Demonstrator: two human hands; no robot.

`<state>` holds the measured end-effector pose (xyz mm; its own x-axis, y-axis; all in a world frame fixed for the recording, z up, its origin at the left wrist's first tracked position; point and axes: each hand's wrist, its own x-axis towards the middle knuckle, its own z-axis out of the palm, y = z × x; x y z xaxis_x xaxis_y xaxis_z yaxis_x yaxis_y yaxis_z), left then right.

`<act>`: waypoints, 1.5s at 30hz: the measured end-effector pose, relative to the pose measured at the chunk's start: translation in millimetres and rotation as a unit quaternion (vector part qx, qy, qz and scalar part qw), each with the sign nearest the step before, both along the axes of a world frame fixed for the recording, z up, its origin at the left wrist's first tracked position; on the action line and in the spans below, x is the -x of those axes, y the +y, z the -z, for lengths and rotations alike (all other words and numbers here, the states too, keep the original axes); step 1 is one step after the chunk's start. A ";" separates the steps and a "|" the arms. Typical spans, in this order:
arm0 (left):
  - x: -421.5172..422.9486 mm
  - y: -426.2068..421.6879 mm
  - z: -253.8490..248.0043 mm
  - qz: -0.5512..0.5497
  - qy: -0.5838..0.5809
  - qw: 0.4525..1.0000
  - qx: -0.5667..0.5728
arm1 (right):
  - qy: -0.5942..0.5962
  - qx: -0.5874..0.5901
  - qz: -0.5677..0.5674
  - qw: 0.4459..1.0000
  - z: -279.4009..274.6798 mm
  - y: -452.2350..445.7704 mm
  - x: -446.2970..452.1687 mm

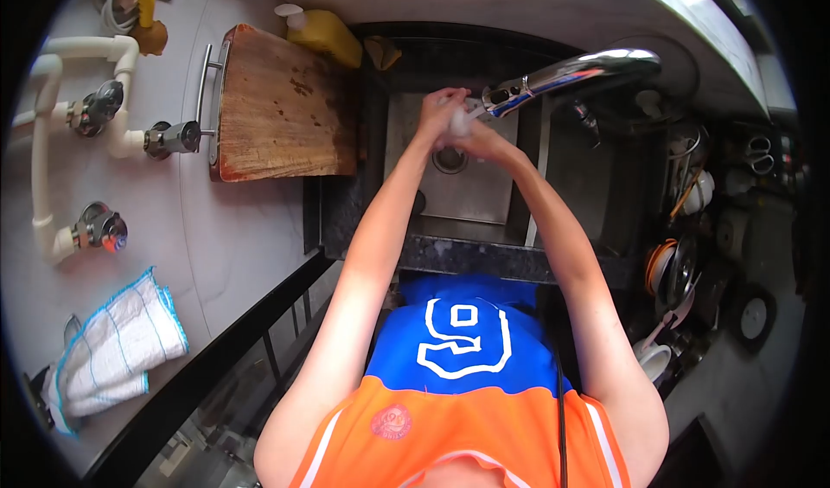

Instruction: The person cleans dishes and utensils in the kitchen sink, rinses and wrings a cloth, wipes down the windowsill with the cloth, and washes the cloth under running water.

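Both hands meet under the chrome faucet (575,73), over the sink basin (471,198). My left hand (439,114) is nearest the faucet's mouth on the left, its fingers bent toward the other hand. From the right comes my right hand (487,145), touching or very close to the left. White water or foam (461,125) blurs the space between them and covers most of the right fingers. Whether anything lies between the palms cannot be made out. Below the hands sits the round drain (449,160).
A wooden cutting board (285,112) with a metal handle stands left of the sink, beside a yellow pump bottle (330,38). Pipes with valves (99,108) run along the left wall, above a white-and-blue cloth (121,345). Dishes (670,272) and scissors (759,155) crowd the right.
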<state>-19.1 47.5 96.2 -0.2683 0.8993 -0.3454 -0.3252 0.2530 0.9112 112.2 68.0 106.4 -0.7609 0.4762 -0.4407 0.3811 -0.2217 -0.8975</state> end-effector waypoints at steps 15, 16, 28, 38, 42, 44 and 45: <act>-28.1 4.3 32.6 -0.178 0.199 0.963 0.036 | -0.178 -0.441 0.012 0.879 60.6 -24.0 -6.7; -24.3 2.5 25.4 -0.180 0.201 0.962 0.032 | -0.080 -0.205 0.087 0.972 48.2 -15.8 -5.0; -6.5 -38.2 -13.0 -0.084 -0.251 0.955 -0.135 | 0.127 -0.039 0.275 0.952 20.6 -11.9 4.5; -39.8 -38.1 -9.1 -0.186 -0.457 0.859 -0.136 | 0.036 -0.374 0.333 0.865 9.4 -24.3 10.8; -54.6 -19.7 4.4 -0.161 -0.451 0.876 -0.054 | 0.079 -0.326 0.395 0.856 -20.1 -25.7 -7.7; -52.5 -7.1 29.3 -0.118 -0.254 0.956 -0.083 | 0.046 -0.294 0.381 0.875 -14.1 -23.4 -27.9; -53.8 -5.2 22.1 -0.096 -0.246 0.955 -0.131 | 0.052 -0.318 0.391 0.862 -0.7 -21.5 -40.2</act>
